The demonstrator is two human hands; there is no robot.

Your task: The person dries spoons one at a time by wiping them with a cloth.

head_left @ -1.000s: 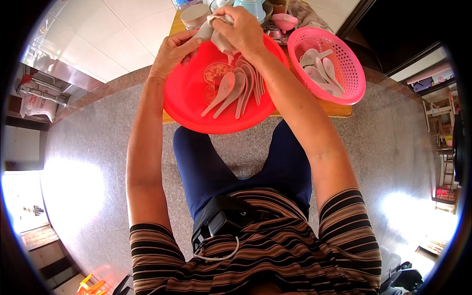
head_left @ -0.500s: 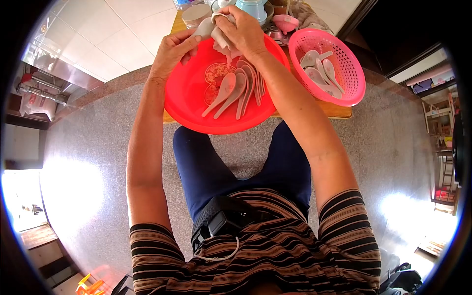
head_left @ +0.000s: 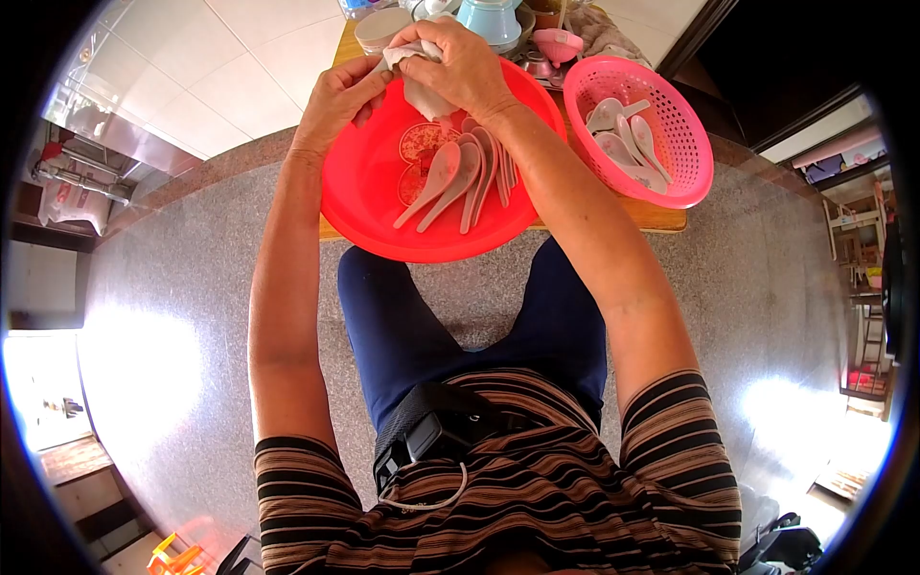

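Note:
Above the far left part of a red basin [head_left: 364, 206], my left hand [head_left: 343, 96] pinches the end of a spoon that is mostly covered by a white cloth [head_left: 426, 99]. My right hand [head_left: 460, 67] is closed on this cloth, wrapped around the spoon's other part. Several white spoons [head_left: 444, 172] lie fanned in a row inside the basin, beside a gold pattern [head_left: 419, 144] on its bottom. To the right, a pink colander [head_left: 692, 153] holds several more white spoons [head_left: 613, 146].
The basin and colander stand on a wooden table [head_left: 661, 217]. Along its back are a round pale container [head_left: 381, 27], a light blue pot [head_left: 491, 21], a pink funnel [head_left: 558, 44] and a brownish cloth [head_left: 604, 36]. My knees are just below the table's near edge.
My right hand and the cloth have moved a little left and nearer, towards my left hand, covering more of the spoon. My left hand has barely moved.

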